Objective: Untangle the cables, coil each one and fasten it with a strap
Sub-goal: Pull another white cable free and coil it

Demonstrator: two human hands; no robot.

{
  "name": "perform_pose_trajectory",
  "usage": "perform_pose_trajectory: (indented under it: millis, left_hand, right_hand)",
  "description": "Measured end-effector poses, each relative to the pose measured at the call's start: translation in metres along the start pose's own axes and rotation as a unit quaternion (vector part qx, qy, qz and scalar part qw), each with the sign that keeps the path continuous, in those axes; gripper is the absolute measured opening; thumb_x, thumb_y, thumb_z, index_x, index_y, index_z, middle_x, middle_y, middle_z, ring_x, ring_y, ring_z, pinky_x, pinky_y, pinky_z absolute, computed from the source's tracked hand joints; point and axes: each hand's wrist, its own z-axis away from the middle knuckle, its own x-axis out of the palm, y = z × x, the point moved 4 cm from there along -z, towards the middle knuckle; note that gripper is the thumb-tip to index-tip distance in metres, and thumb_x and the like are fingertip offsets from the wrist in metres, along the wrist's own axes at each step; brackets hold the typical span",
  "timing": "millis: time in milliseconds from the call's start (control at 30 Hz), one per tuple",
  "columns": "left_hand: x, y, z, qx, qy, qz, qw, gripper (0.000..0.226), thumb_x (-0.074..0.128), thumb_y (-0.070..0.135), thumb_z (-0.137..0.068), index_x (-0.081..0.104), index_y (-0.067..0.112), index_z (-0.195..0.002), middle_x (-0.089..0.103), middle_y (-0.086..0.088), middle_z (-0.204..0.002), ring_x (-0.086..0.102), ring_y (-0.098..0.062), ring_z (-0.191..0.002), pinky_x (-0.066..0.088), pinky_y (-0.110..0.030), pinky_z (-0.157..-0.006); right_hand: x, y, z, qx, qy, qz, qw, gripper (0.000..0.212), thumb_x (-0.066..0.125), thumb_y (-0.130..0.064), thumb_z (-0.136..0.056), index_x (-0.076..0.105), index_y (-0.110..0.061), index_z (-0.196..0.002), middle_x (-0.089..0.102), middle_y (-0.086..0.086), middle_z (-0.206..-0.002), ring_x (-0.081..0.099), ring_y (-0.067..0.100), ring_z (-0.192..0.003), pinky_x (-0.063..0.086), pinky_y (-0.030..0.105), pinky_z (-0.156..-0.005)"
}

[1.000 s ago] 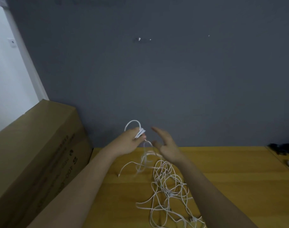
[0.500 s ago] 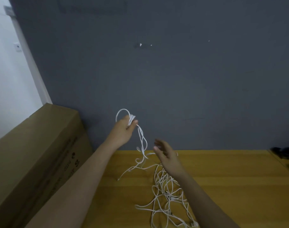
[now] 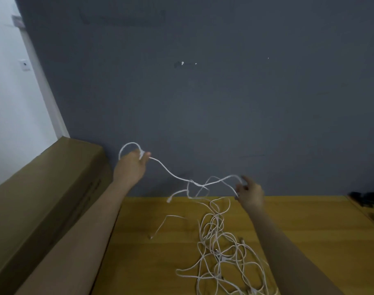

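Head view: we face a dark grey wall [image 3: 203,92] above a yellow wooden counter [image 3: 309,231], with a long cardboard box [image 3: 43,199] along our left side. On the counter, near its front edge, lies a loose tangle of white cables [image 3: 220,252], its strands crossing one another. One cable [image 3: 173,174] rises out of it and hangs in a sagging line between our raised hands, snagged with other strands at a knot-like crossing near its middle. Our left hand [image 3: 129,167] grips a small started coil [image 3: 128,146] of that cable, fingers curled round it. Our right hand [image 3: 248,193] pinches the same cable further along, held well apart from the left. At the far right edge sit some small dark items [image 3: 366,199], too dim to identify.

We judge the task to be early: one cable is only partly drawn free and barely coiled, nothing is strapped, and the rest of the pile is still tangled.
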Motion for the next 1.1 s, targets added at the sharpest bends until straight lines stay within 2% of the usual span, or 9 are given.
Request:
perform_pose_trajectory:
  millis: [100, 300, 433, 533, 634, 767, 834, 1000, 1100]
  left_hand:
    - [-0.003, 0.004, 0.002, -0.007, 0.022, 0.037, 0.999, 0.044, 0.039, 0.039, -0.101, 0.057, -0.001, -0.102, 0.062, -0.027, -0.107, 0.057, -0.043, -0.103, 0.044, -0.045, -0.080]
    - [0.006, 0.065, 0.017, 0.098, 0.019, 0.084, 0.991, 0.036, 0.043, 0.039, -0.099, 0.061, 0.007, -0.097, 0.066, -0.016, -0.102, 0.060, -0.036, -0.098, 0.044, -0.039, -0.078]
    - [0.011, 0.086, 0.023, 0.120, 0.007, 0.126, 0.985, 0.038, 0.042, 0.042, -0.099, 0.060, 0.010, -0.087, 0.064, -0.006, -0.084, 0.059, -0.025, -0.079, 0.044, -0.034, -0.069]
    - [0.004, 0.082, 0.016, 0.084, 0.006, 0.217, 0.973, 0.040, 0.042, 0.041, -0.099, 0.058, 0.012, -0.077, 0.059, 0.001, -0.071, 0.051, 0.002, -0.061, 0.035, -0.022, -0.058]
    - [-0.007, 0.068, 0.008, 0.056, 0.007, 0.267, 0.962, 0.047, 0.041, 0.042, -0.100, 0.062, 0.001, -0.093, 0.059, 0.005, -0.080, 0.047, 0.023, -0.064, 0.037, -0.014, -0.064]
    - [-0.001, 0.062, 0.014, 0.072, -0.115, 0.303, 0.943, 0.057, 0.040, 0.060, -0.093, 0.064, 0.009, -0.100, 0.059, 0.006, -0.070, 0.055, -0.002, -0.061, 0.041, -0.031, -0.064]
    - [0.003, 0.067, 0.025, 0.093, -0.200, 0.384, 0.897, 0.049, 0.042, 0.068, -0.084, 0.044, 0.024, -0.064, 0.031, 0.010, -0.053, 0.030, -0.007, -0.044, 0.030, -0.025, -0.051]
    - [-0.001, 0.057, 0.026, 0.006, -0.224, 0.521, 0.824, 0.052, 0.053, 0.062, -0.079, 0.025, 0.025, -0.056, 0.016, 0.002, -0.053, 0.016, -0.012, -0.045, 0.017, -0.023, -0.046]
    - [-0.002, 0.055, 0.028, -0.037, -0.243, 0.564, 0.788, 0.052, 0.049, 0.061, -0.079, 0.028, 0.022, -0.052, 0.015, 0.002, -0.050, 0.014, -0.011, -0.040, 0.012, -0.030, -0.052]
  right_hand:
    - [0.004, 0.002, 0.006, 0.017, -0.035, -0.011, 0.999, 0.056, 0.055, -0.029, -0.096, 0.034, -0.014, -0.146, 0.062, 0.014, -0.105, 0.058, 0.023, -0.083, 0.046, 0.034, -0.067]
    - [0.039, -0.076, 0.039, -0.226, -0.094, 0.035, 0.969, 0.042, 0.050, -0.036, -0.097, 0.050, -0.020, -0.136, 0.046, 0.000, -0.138, 0.040, 0.014, -0.128, 0.035, 0.035, -0.108]
    - [0.073, -0.097, 0.067, -0.241, -0.233, -0.012, 0.942, 0.034, 0.054, -0.030, -0.096, 0.050, -0.021, -0.129, 0.064, -0.011, -0.106, 0.057, -0.005, -0.097, 0.042, 0.012, -0.084]
    - [0.071, -0.082, 0.064, -0.172, -0.205, -0.102, 0.958, 0.012, 0.050, -0.015, -0.099, 0.061, -0.012, -0.098, 0.059, -0.006, -0.060, 0.058, 0.008, -0.060, 0.047, 0.028, -0.067]
    - [0.058, -0.073, 0.060, -0.150, -0.226, -0.114, 0.956, 0.020, 0.051, -0.021, -0.098, 0.066, -0.017, -0.086, 0.048, -0.004, -0.060, 0.046, 0.010, -0.057, 0.041, 0.026, -0.061]
    - [0.031, -0.108, 0.049, -0.218, -0.177, -0.118, 0.953, 0.025, 0.043, -0.018, -0.101, 0.062, -0.021, -0.083, 0.039, -0.008, -0.058, 0.032, 0.006, -0.049, 0.027, 0.016, -0.047]
    - [0.015, -0.130, 0.040, -0.237, -0.156, -0.122, 0.951, 0.023, 0.046, -0.014, -0.100, 0.058, -0.019, -0.081, 0.040, -0.005, -0.061, 0.034, 0.006, -0.054, 0.029, 0.021, -0.053]
    - [0.001, -0.150, 0.029, -0.290, -0.249, 0.065, 0.922, 0.034, 0.050, -0.050, -0.090, 0.059, -0.021, -0.075, 0.051, -0.003, -0.079, 0.045, 0.020, -0.092, 0.024, 0.039, -0.099]
    - [0.000, -0.155, 0.025, -0.314, -0.206, 0.072, 0.924, 0.027, 0.051, -0.046, -0.092, 0.057, -0.031, -0.069, 0.050, -0.007, -0.075, 0.043, 0.018, -0.088, 0.024, 0.035, -0.094]
